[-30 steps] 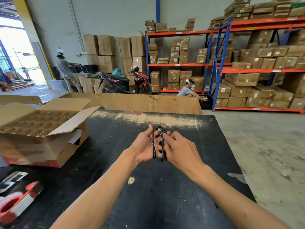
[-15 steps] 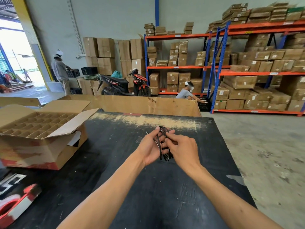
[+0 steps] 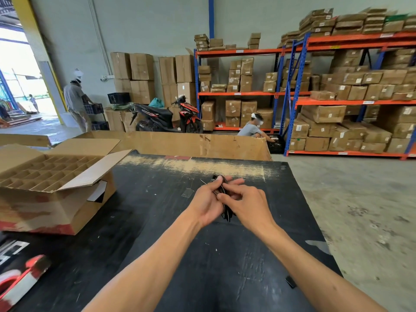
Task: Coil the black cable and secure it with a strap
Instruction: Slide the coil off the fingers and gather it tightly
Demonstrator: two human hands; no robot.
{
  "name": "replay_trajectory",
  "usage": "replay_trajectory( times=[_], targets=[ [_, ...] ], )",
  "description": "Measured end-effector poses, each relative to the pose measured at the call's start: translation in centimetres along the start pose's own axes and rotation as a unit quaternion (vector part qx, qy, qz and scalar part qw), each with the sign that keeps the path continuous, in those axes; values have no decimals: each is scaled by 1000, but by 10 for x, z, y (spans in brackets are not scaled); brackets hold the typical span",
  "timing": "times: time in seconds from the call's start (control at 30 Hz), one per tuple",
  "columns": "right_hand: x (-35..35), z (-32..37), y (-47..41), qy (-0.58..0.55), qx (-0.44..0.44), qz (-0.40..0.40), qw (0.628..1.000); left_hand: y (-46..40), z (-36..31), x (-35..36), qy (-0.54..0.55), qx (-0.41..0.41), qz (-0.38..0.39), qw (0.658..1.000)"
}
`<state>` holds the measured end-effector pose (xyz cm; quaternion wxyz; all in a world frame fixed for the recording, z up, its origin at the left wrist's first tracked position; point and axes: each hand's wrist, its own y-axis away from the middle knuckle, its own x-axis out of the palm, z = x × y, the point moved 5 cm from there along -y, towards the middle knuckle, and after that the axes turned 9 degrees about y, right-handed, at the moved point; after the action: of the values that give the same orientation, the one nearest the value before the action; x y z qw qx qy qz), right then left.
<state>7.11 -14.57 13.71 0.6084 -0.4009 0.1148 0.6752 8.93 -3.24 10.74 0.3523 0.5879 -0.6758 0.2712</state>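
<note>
Black table [image 3: 202, 255] in a warehouse, worn pale along its far edge. Above its centre, left hand [image 3: 206, 204] and right hand [image 3: 246, 204] both close on the coiled black cable [image 3: 226, 213]. Open divided carton [image 3: 51, 188] at left edge; shelving [image 3: 337, 95] behind.

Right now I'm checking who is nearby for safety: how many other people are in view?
3. A standing person by the doorway holds a crate, a crouching person is at the orange racks, and a small figure is outside. Others may be hidden behind boxes.
</note>
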Motion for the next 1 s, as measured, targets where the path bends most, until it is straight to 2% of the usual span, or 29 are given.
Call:
replay_trajectory(
  times=[0.13,0.3,0.47,0.6,0.7,0.77,0.83,0.93,1.0],
  targets=[
    [0,3,-1,14,-12,-25,1000,1,3,2,-25,1,-17,1000],
    [4,3,-2,6,-19,1,1000,1,0,-3,-11,6,-46,999],
    [4,6,0,2,-17,0,1000,15,-2,8,-15,-28,-3,1000],
    [-4,5,-3,-19,6,-34,999,21,0,16,-80,-43,49,995],
    [-13,-2,-8,-14,17,-54,998,20,2,8,-112,-27,44,992],
    [-19,-10,-13,0,18,-73,997,22,2,5,-157,6,46,986],
    [-25,-20,-18,-3,33,-94,995,26,-5,3,-244,88,23,965],
    [-29,-33,-20,-13,54,-96,994,36,-27,0,-323,247,-88,909],
    [-28,-35,-19,-28,54,-94,994,37,-40,-4,-355,290,-158,874]
  ],
)
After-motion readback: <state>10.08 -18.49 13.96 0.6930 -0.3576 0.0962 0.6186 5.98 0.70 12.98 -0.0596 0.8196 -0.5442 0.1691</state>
